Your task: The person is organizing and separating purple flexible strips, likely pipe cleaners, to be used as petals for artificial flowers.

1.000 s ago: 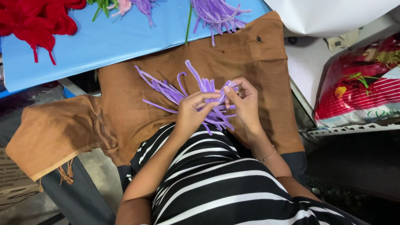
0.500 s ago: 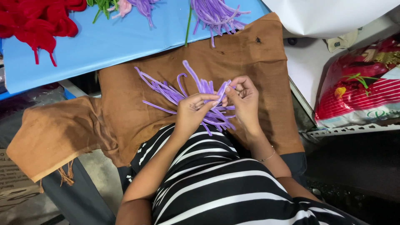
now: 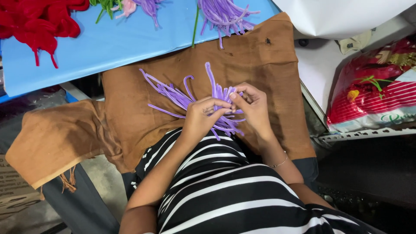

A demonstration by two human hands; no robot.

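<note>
While finished purple flowers [image 3: 225, 15] lie on the worktop [image 3: 130, 43], left hand [image 3: 201, 119] and right hand [image 3: 251, 106] both pinch the purple stems [image 3: 182, 97], fanned loose, bundle unshaped.

Blue tabletop [image 3: 130, 43] up top, grey floor [image 3: 99, 177] below (bright, even light), white shelf [image 3: 316, 73] at rt.

Craft workshop: pipe-cleaner flowers [image 3: 225, 15], blue table [image 3: 130, 43]
</note>
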